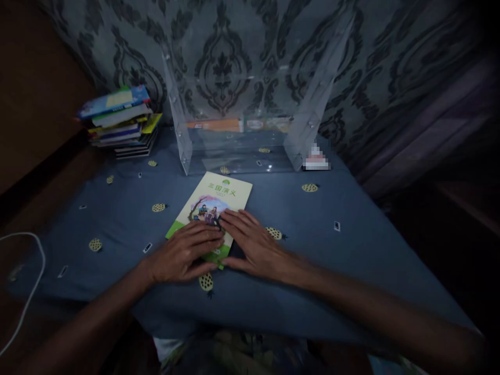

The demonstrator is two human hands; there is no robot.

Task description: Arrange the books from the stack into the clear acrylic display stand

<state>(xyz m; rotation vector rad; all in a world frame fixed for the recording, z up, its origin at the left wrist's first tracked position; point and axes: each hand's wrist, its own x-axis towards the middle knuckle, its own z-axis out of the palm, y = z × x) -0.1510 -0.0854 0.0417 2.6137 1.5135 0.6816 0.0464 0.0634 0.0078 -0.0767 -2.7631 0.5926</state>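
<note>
A thin book with a pale green cover and a coloured picture (pixel 219 200) lies flat on the blue cloth-covered table (pixel 344 245), in front of me. My left hand (pixel 183 255) rests flat on the book's near left corner, fingers stretched out. My right hand (pixel 253 242) lies flat on its near right edge, fingers spread, and covers a small dark thing I cannot make out. The fingertips of both hands nearly meet over the cover.
A clear plastic stand (pixel 242 140) rises at the table's back, with a few flat books (pixel 219 125) lying inside it. A stack of several books (pixel 121 122) sits at the back left. A white cable (pixel 33 281) loops at the left edge. Patterned curtains hang behind.
</note>
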